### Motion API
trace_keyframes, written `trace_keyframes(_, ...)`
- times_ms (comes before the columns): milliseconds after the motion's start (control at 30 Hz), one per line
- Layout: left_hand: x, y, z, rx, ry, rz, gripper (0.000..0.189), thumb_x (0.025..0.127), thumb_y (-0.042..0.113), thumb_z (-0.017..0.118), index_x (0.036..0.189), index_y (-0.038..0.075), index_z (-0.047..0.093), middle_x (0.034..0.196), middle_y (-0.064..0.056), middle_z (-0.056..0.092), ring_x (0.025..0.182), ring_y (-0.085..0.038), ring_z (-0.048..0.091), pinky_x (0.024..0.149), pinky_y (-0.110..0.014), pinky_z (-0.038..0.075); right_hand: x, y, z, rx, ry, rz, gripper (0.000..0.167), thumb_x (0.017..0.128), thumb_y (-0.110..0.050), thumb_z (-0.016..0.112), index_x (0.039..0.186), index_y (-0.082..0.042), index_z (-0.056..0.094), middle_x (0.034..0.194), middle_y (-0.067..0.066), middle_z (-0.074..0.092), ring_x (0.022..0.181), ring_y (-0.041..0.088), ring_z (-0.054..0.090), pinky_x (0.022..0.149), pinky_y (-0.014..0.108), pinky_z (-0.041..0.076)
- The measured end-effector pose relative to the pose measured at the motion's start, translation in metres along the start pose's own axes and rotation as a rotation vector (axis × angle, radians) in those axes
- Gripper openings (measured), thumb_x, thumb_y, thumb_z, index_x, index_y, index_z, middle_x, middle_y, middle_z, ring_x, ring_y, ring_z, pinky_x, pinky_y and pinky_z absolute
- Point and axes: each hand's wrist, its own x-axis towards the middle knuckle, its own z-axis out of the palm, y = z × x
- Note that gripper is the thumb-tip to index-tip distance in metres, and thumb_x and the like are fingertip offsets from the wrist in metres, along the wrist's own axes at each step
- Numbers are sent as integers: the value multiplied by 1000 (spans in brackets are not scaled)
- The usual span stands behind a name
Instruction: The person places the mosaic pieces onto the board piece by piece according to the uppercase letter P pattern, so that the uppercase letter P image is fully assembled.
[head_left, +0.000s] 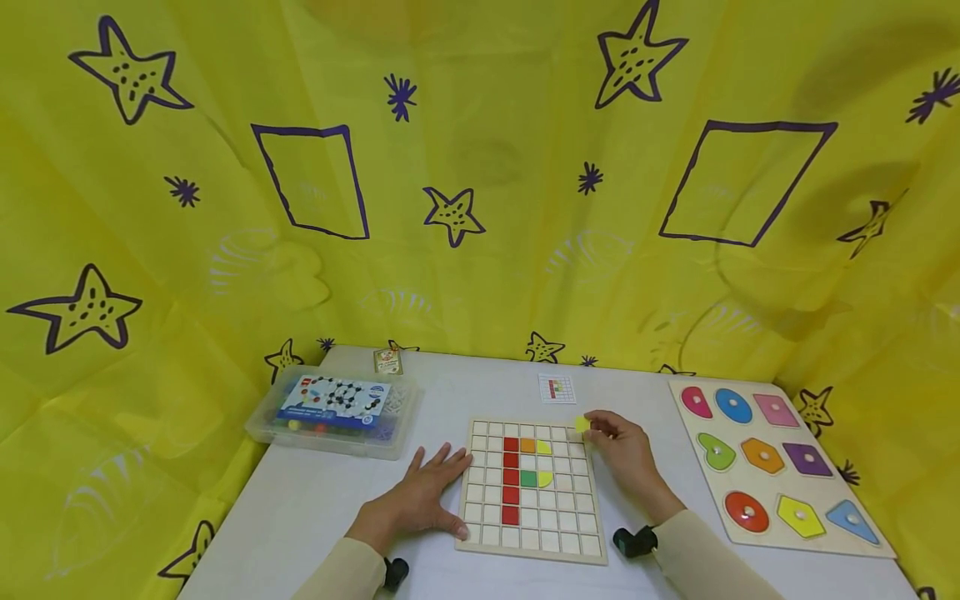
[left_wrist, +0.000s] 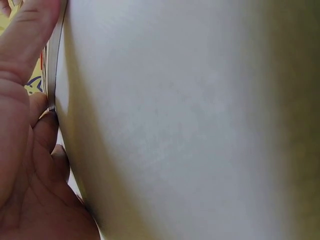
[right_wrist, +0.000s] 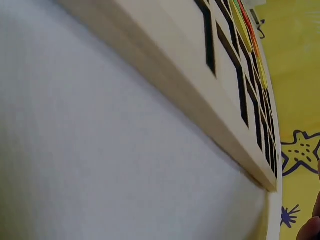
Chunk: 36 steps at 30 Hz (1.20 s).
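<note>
A wooden grid board lies on the white table. Down one of its columns run several red squares. To their right are an orange square, a green square and two yellow rounded pieces. My left hand rests at the board's left edge, fingers spread and thumb at the lower left corner. At the upper right corner, my right hand pinches a small yellow piece between thumb and fingers. The right wrist view catches only a bit of fingertip at its edge.
A small printed card with a coloured grid lies behind the board. On the left stands a clear plastic box, with a small card behind it. A shape puzzle board lies on the right. Yellow curtain surrounds the table.
</note>
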Motion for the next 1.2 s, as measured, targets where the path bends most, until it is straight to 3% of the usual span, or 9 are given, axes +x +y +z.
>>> trace_keyframes(300, 1, -1, 0, 4, -2, 0, 116, 69, 52, 94, 165, 17, 38, 174, -2, 32, 165, -32, 15, 133, -60, -2, -10, -14, 20, -4, -115, 49, 29, 100, -6, 70, 128, -10, 75, 109, 5, 71, 101, 23, 56, 76, 21, 49)
trace_keyframes(700, 2, -2, 1, 17, 3, 8, 116, 69, 52, 94, 165, 16, 38, 173, -3, 33, 164, -33, 16, 133, -61, -1, -24, -19, 34, -48, -244, -23, 20, 96, -4, 74, 114, -11, 78, 95, 0, 68, 90, 17, 56, 75, 23, 50)
trace_keyframes(900, 2, -3, 1, 19, 5, 13, 117, 69, 52, 94, 165, 16, 38, 173, -4, 33, 164, -34, 16, 133, -62, -1, -27, -19, 36, -87, -254, -48, 17, 93, -4, 76, 109, -10, 78, 87, -2, 64, 84, 16, 54, 70, 23, 46)
trace_keyframes(1200, 2, -4, 2, 8, 1, 9, 117, 69, 52, 94, 165, 16, 38, 174, -3, 32, 164, -33, 15, 133, -61, -2, -28, -20, 37, -127, -283, -58, 15, 92, -4, 78, 107, -9, 78, 91, -3, 70, 82, 13, 56, 73, 25, 50)
